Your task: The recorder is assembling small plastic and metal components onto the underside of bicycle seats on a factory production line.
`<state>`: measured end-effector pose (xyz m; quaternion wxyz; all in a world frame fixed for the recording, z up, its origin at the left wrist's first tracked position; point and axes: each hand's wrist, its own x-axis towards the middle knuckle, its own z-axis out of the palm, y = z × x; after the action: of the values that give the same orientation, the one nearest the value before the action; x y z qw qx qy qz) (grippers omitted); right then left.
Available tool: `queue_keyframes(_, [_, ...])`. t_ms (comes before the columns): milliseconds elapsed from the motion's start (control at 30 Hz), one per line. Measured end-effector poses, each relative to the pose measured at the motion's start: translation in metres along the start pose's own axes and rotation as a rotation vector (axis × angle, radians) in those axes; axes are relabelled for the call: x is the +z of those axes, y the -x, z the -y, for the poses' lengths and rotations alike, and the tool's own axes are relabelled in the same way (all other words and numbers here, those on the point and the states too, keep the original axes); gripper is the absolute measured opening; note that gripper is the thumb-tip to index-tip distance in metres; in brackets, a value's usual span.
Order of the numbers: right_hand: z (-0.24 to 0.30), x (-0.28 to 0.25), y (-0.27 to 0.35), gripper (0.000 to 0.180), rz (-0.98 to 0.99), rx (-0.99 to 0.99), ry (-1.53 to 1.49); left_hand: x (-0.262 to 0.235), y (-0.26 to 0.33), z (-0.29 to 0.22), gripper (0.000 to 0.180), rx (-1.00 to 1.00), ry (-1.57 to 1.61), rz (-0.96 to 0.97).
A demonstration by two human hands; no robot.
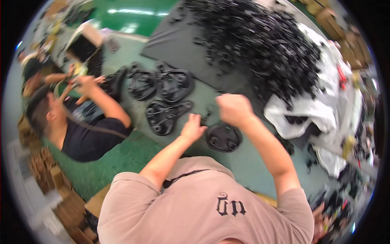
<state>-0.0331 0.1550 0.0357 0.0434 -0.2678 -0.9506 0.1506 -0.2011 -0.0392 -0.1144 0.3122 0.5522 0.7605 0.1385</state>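
Observation:
A black saddle-shaped plastic shell lies on the grey-green table in front of me. My left hand rests just left of it, fingers stretched toward a small black piece between my hands. My right hand is curled into a fist above the shell's far edge, beside that small piece. Motion blur hides whether the fist grips anything.
Three more black shells lie further back. A big heap of small black parts covers a dark mat. A white sack slumps at the right. A co-worker in a black shirt sits at the left.

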Motion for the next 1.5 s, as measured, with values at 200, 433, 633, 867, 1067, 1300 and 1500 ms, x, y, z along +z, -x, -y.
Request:
queue_keyframes(200, [0.021, 0.021, 0.076, 0.012, -0.43, 0.367, -0.508, 0.014, -0.009, 0.018, 0.053, -0.016, -0.015, -0.039])
queue_keyframes(433, [-0.06, 0.002, 0.239, 0.017, -0.217, 1.059, -0.93, -0.009, -0.004, 0.006, 0.05, 0.164, 0.081, -0.1])
queue_keyframes(633, [-0.076, 0.126, 0.322, 0.04, -0.438, 1.079, -0.601, -0.034, 0.028, -0.07, 0.05, 0.494, 0.055, 0.246])
queue_keyframes(867, [0.028, 0.144, 0.313, 0.084, -0.156, 1.325, -0.303, -0.019, 0.046, -0.078, 0.05, 0.615, -0.223, 0.353])
queue_keyframes(1067, [0.016, 0.167, 0.31, 0.085, -0.082, 1.362, -0.402, -0.016, 0.057, -0.083, 0.048, 0.567, -0.196, 0.292])
queue_keyframes(1300, [0.007, 0.066, 0.246, 0.035, -0.258, 1.249, -1.318, -0.012, 0.066, -0.07, 0.056, 0.542, -0.055, 0.216])
queue_keyframes(1500, [-0.017, 0.058, 0.153, 0.033, -0.155, 1.301, -1.856, -0.01, 0.049, -0.062, 0.047, 0.486, 0.101, 0.263])
